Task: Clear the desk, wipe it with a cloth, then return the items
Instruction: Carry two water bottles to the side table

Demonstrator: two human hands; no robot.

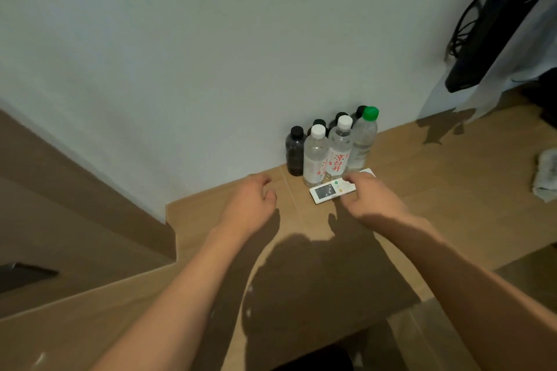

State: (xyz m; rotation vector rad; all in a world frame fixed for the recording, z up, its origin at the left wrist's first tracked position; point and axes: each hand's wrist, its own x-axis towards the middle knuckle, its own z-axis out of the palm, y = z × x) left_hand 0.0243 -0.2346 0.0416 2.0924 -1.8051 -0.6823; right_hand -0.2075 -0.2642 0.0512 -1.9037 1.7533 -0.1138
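Several bottles stand against the wall at the back of the wooden desk [301,250]: two clear ones with white caps [315,156] and red lettering, one with a green cap [363,141], and dark ones with black caps [295,150]. A white remote control [327,191] with a small screen lies flat in front of them. My right hand [372,197] covers the remote's right end, fingers curved over it. My left hand [251,199] hovers loosely curled to the left of the bottles and holds nothing.
A crumpled grey-white cloth [547,175] lies on the desk at the far right. Dark cables and hanging fabric [494,24] fill the upper right corner. A dark flat object [24,274] lies on a lower surface at the left. The desk edge steps down at left.
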